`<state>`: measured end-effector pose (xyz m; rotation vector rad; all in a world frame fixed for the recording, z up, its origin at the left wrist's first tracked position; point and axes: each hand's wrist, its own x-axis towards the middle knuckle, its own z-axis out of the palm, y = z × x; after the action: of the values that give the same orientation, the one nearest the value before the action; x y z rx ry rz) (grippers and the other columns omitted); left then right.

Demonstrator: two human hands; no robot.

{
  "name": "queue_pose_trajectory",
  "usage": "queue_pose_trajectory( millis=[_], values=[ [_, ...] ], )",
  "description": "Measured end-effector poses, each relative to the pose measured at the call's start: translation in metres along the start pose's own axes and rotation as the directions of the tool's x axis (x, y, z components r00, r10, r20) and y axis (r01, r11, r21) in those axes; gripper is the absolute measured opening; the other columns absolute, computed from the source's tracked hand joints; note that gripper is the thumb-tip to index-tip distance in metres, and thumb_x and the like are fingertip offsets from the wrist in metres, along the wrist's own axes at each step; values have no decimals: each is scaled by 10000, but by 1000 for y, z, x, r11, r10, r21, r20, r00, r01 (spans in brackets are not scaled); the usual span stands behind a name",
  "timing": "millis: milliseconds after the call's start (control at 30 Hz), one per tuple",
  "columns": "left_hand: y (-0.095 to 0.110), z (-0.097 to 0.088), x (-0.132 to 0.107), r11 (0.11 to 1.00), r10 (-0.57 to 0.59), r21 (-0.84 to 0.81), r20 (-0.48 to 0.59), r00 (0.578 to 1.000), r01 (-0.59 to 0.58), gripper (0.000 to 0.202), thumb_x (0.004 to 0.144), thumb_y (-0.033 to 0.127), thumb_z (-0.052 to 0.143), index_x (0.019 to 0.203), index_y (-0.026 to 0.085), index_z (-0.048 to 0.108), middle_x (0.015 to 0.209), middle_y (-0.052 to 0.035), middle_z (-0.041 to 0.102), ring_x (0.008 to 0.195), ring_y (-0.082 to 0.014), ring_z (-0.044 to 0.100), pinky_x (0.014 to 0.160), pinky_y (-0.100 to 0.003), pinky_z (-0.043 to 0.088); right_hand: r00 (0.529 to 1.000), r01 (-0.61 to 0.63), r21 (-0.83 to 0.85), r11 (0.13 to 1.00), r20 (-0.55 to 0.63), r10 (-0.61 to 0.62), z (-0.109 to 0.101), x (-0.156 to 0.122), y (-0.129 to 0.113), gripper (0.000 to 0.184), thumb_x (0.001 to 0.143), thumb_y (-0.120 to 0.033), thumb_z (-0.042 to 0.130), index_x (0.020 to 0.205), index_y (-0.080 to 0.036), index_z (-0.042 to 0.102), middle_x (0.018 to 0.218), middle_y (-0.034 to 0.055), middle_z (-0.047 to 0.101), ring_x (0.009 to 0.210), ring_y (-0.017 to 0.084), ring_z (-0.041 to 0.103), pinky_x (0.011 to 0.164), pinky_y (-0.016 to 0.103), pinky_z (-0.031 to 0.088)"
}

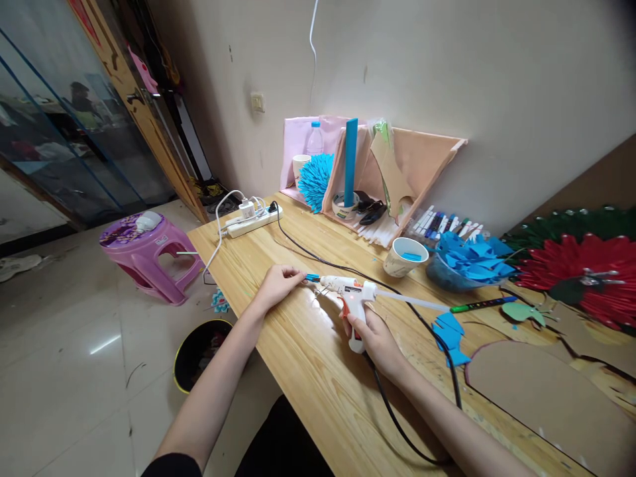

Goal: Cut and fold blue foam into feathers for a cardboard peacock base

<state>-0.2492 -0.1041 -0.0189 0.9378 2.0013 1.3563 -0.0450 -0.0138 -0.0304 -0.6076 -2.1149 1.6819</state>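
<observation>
My right hand [375,334] grips the handle of a white hot glue gun [355,301], its nozzle facing left. A clear glue stick [412,300] sticks out of the gun's back end. My left hand [278,286] pinches a small blue piece [312,278] that looks like folded paper or foam, right at the nozzle tip. Whether the tip touches the piece I cannot tell. A black cord [392,411] runs from the gun's handle across the wooden table [308,384]. Cut blue pieces [450,334] lie to the right of my right hand.
Behind the gun stand a paper cup [405,257] and a bowl of blue pieces [470,262]. A power strip [253,222] lies at the far left corner. Cardboard [541,391] covers the right side. Beside the table are a pink stool [154,258] and a bin [199,354].
</observation>
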Motion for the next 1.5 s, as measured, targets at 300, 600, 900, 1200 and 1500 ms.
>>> queue_pose_trajectory(
  millis=[300,600,900,1200,1500],
  values=[
    [1,0,-1,1000,-19,-16,8,1000,19,323,710,403,606,689,93,694,440,39,474,409,-55,318,435,-220,235,1000,-11,-37,999,-2,10,0,1,4,305,853,-439,412,753,-168,508,639,-11,508,595,138,475,587,258,382],
    [-3,0,0,1000,2,-3,4,1000,-2,309,722,398,604,678,104,688,420,34,467,407,-60,318,410,-215,216,1000,-6,-68,998,-18,5,-1,1,3,322,854,-443,417,698,-176,506,634,-3,511,601,143,470,594,260,381],
    [-4,0,1,1000,17,9,-6,1000,-17,308,718,400,608,666,106,688,463,7,544,430,-71,374,416,-210,248,999,-6,-62,998,-40,4,0,1,5,316,843,-446,436,703,-174,515,611,-1,507,575,143,460,555,257,377],
    [-3,-1,0,1000,10,4,5,1000,-10,331,719,420,607,672,105,698,474,1,554,456,-85,401,451,-221,269,999,-13,-106,994,-46,9,0,1,-2,316,837,-432,422,659,-181,493,604,-4,491,578,143,448,562,263,364],
    [-6,-2,2,997,49,63,-33,998,-47,310,725,396,592,699,106,699,517,2,562,477,-88,418,472,-220,292,997,-18,-90,996,-82,11,-1,2,5,290,844,-415,435,702,-175,514,631,5,527,605,155,485,578,269,376]
  ],
)
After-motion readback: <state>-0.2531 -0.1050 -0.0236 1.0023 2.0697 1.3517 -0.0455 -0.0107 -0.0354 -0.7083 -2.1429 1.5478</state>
